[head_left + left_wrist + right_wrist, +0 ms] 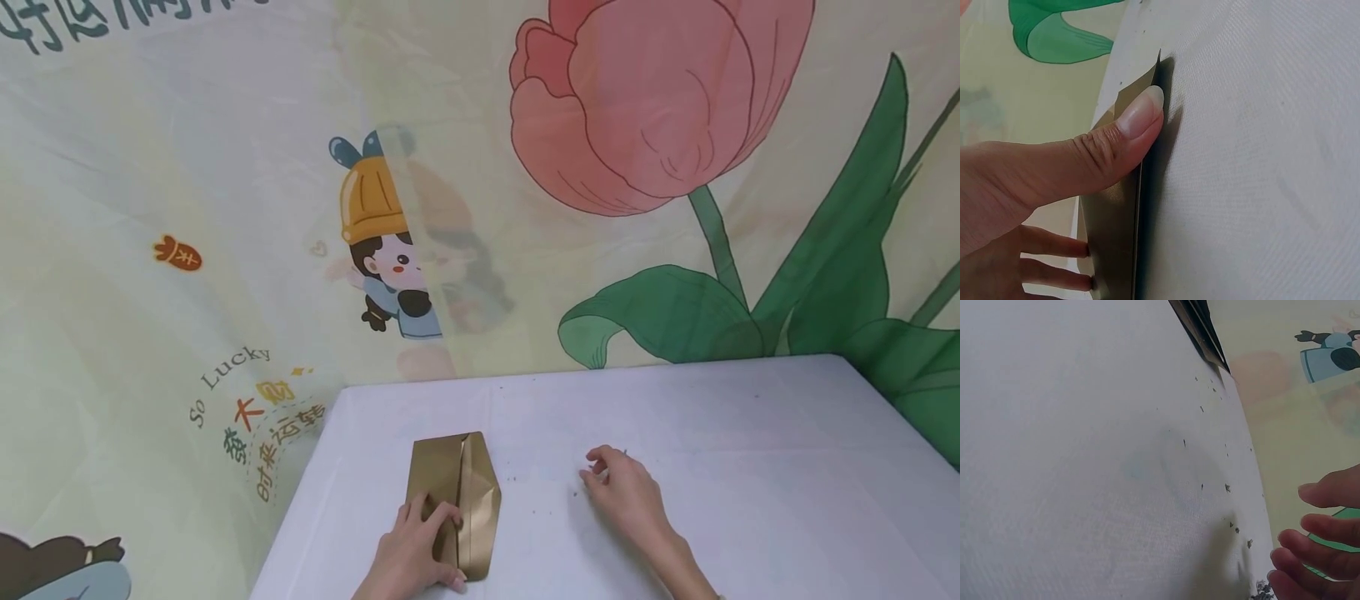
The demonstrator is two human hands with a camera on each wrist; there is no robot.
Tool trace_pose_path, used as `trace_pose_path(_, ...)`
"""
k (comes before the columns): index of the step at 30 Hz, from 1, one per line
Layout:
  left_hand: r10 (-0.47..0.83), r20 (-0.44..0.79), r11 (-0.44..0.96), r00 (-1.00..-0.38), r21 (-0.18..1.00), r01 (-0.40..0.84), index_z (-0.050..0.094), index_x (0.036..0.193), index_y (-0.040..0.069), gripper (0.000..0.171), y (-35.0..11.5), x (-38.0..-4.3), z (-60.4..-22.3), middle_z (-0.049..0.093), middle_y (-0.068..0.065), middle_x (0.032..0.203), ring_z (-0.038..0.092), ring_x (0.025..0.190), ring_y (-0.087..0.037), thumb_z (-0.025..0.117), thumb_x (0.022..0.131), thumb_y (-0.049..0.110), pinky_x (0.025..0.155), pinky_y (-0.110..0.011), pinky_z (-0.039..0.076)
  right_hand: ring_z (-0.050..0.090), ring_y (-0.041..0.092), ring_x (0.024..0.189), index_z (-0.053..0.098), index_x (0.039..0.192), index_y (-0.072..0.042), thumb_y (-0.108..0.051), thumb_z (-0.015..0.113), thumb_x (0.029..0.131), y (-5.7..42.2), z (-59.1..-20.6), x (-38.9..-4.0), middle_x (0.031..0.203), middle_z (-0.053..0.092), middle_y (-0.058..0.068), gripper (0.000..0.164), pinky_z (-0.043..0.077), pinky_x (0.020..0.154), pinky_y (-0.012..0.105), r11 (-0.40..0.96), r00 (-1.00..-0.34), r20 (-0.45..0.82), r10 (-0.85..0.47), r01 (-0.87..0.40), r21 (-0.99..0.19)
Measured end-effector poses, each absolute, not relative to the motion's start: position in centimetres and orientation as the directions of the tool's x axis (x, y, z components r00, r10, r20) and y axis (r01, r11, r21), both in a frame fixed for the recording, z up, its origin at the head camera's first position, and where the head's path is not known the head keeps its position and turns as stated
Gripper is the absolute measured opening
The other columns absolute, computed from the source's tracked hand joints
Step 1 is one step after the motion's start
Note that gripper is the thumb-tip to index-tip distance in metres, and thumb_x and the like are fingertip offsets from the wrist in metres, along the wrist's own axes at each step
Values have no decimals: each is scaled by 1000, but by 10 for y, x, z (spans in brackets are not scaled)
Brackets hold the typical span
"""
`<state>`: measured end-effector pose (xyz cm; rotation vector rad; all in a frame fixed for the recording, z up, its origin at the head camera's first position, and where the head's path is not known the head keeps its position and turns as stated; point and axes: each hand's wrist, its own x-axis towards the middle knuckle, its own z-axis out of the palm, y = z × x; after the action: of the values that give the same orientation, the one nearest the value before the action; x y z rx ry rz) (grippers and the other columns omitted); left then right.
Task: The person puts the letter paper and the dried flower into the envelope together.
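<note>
A gold paper envelope lies on the white table, its pointed flap toward the right. My left hand holds it at the near end. The index finger bends onto the middle near the flap's crease, and the thumb lies over the near edge. Other left fingertips touch the envelope's side. Farther right, my right hand hovers low over the table with loosely bent fingers, apart from the envelope. Small dark crumbs form a little heap by its fingertips.
More dark crumbs are scattered over the white table between the envelope and my right hand. Behind the table's back edge hangs a pale cloth printed with a large tulip, a cartoon figure and writing.
</note>
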<state>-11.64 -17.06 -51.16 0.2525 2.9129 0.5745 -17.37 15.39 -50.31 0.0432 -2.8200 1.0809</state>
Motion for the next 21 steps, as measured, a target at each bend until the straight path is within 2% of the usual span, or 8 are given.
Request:
trace_pose_path(5, 191, -126, 913, -973, 388, 129, 55, 114, 35, 75, -169, -116, -511, 39, -36, 151, 41, 134, -59, 95, 53, 52, 71, -71, 49, 56, 9, 64, 72, 106, -4, -12, 80, 85, 155, -506, -173, 82, 69, 2, 23, 45, 53, 28, 778, -987, 160, 18, -87, -622)
trace_pose_path(9, 186, -111, 917, -976, 376, 131, 55, 114, 35, 77, -168, -116, -511, 39, -36, 151, 42, 134, -57, 95, 51, 52, 71, -71, 49, 56, 14, 66, 73, 104, -4, -11, 81, 83, 157, -507, -174, 84, 69, 4, 23, 45, 52, 30, 814, -980, 197, 31, -89, -573)
trace_pose_path(11, 186, -110, 919, -976, 371, 133, 55, 114, 35, 77, -168, -116, -511, 39, -36, 151, 42, 134, -57, 95, 51, 52, 71, -71, 50, 59, 19, 73, 73, 103, -4, -10, 83, 81, 158, -508, -174, 88, 70, 7, 25, 49, 56, 34, 835, -970, 238, 47, -92, -542)
trace_pose_path(15, 189, -119, 919, -975, 370, 133, 54, 114, 36, 76, -168, -116, -513, 38, -36, 151, 41, 134, -58, 95, 52, 52, 70, -71, 50, 62, 35, 93, 74, 105, -1, -8, 86, 78, 162, -509, -175, 101, 70, 19, 31, 55, 72, 47, 872, -946, 314, 84, -83, -483)
trace_pose_path(18, 188, -122, 921, -974, 366, 132, 54, 114, 36, 76, -168, -116, -513, 38, -36, 151, 41, 134, -59, 95, 52, 53, 71, -71, 50, 62, 44, 100, 72, 109, 4, -6, 87, 76, 166, -508, -175, 108, 66, 28, 37, 53, 79, 53, 887, -939, 325, 112, -54, -460)
trace_pose_path(21, 188, -119, 922, -975, 364, 133, 55, 114, 35, 76, -168, -116, -512, 39, -36, 150, 42, 134, -59, 95, 51, 53, 71, -72, 50, 61, 49, 100, 68, 114, 10, -7, 86, 76, 171, -509, -176, 111, 63, 35, 45, 53, 79, 57, 897, -943, 308, 126, -24, -441)
